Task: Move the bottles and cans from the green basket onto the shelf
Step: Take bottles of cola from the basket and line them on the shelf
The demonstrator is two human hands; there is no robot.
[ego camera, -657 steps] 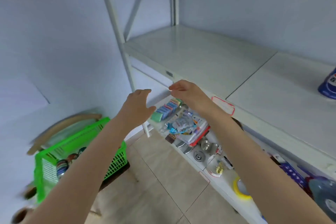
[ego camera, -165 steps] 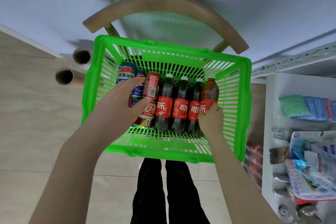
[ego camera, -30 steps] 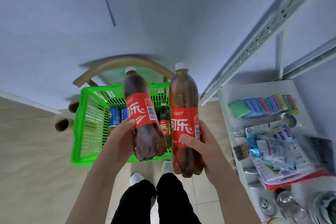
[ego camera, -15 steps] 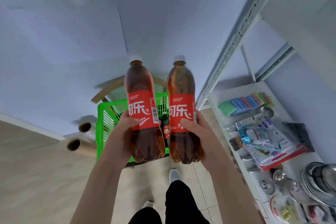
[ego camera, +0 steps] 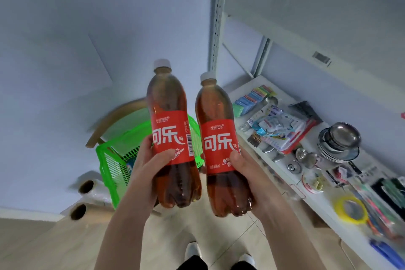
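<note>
Most of the green basket [ego camera: 109,160] was hidden behind the bottles and the left forearm. Only its left wall and a strip of far rim showed. Through the slats I caught one blue patch, too small to name, so what the basket held I could not tell. A curved wooden chair back [ego camera: 116,118] behind it was smeared with blur.

Two cola bottles were up in the air, side by side and upright, above the floor between the basket and the shelf [ego camera: 306,6] on the right. Each had a white cap, a red label and dark drink. The left hand [ego camera: 144,173] was wrapped round the left bottle [ego camera: 169,133], thumb across the lower label. The right hand [ego camera: 247,177] was clamped on the right bottle [ego camera: 219,144], which sat a little lower. Its thumb was on the label and its fingers were out of sight behind.

On the shelf's lower board lay a row of coloured sponges [ego camera: 252,96], a stack of steel bowls [ego camera: 339,140] I could not count, and one yellow tape roll [ego camera: 350,209]. The goods nearest me were blurred and cut off by the edge. Two rolls [ego camera: 84,186] lay on the floor left of the basket. Two shoe tips [ego camera: 192,250] were cropped at the bottom.
</note>
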